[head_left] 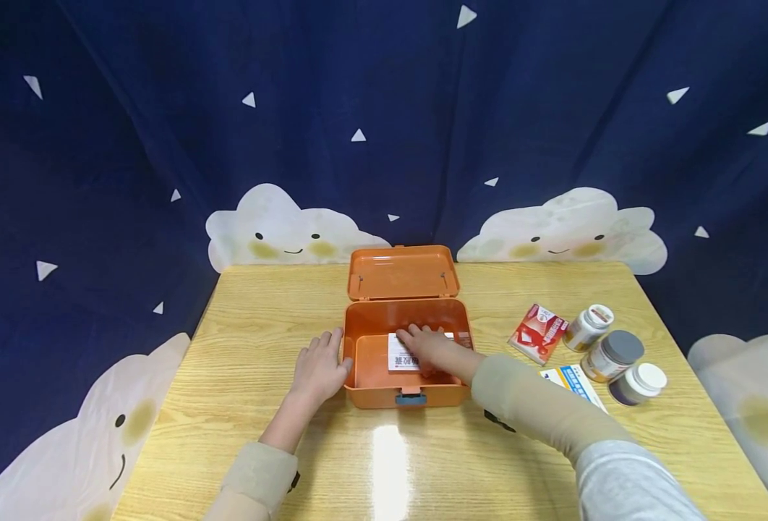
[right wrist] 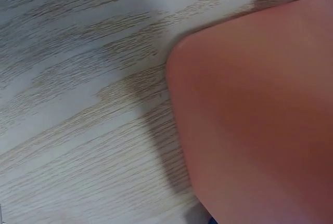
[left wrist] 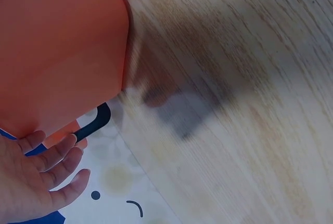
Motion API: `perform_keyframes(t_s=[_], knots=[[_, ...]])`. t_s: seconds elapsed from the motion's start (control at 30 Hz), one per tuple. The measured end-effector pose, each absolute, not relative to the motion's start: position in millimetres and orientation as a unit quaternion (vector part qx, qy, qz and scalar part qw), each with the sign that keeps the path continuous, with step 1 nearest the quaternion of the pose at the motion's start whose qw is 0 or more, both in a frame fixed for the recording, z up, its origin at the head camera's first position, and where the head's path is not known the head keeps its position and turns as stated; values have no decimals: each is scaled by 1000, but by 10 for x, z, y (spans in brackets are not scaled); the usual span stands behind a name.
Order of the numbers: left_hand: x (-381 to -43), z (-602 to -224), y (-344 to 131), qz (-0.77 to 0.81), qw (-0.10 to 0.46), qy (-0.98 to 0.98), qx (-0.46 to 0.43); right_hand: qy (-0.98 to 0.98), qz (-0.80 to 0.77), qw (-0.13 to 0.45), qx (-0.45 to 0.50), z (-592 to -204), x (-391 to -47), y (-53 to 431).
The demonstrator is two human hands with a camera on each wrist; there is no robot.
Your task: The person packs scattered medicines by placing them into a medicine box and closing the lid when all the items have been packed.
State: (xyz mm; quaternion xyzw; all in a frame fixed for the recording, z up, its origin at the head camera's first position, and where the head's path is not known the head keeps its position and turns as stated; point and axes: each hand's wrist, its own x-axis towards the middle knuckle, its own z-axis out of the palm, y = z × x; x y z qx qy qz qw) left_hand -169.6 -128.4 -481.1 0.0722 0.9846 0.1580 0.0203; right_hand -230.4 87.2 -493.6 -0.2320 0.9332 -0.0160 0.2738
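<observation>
"Where is the flat white cardboard carton with dark printing (head_left: 400, 359) being seen?"

"Inside the open orange rectangular plastic box (head_left: 374, 398), directly beneath the right grip (head_left: 432, 349) and jutting out to its left. It is being partly covered by the fingers."

"Is it being pinched?"

"That cannot be told. Fingers are being laid over the carton, but its underside is being hidden, and only the box's outer wall and the bench (right wrist: 78, 130) are being shown at the right wrist."

"How is its long axis running?"

"Left to right, it seems, crossing beneath the right grip. Any lift is being judged to turn on that, since the carton's left end is being left uncovered."

"And the left grip (head_left: 319, 367)?"

"It is being rested at the box's left side with fingers relaxed, nothing being grasped. The carton is lying to its right, past the wall, so the right grip is being counted as nearer."

"What is being seen farther off?"

"Well to the right of the right grip, a flat red-and-white carton (head_left: 540, 333) and three round lidded bottles (head_left: 609, 356) are being carried by the bench."
</observation>
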Motion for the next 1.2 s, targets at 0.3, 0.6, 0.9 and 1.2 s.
perform_keyframes(t_s=[0.3,0.6,0.9,1.2], knots=[[-1692,-4804,-1284,164,23,984,71,936,10,257,-242,-4890,-2256,853],[-1687,-4798,-1284,172,10,982,73,940,48,219,-256,-4915,-2231,829],[-1691,-4798,-1279,174,18,982,72,941,70,206,-258,-4928,-2248,815],[-1690,-4802,-1282,176,22,982,70,944,86,188,-258,-4955,-2266,821]])
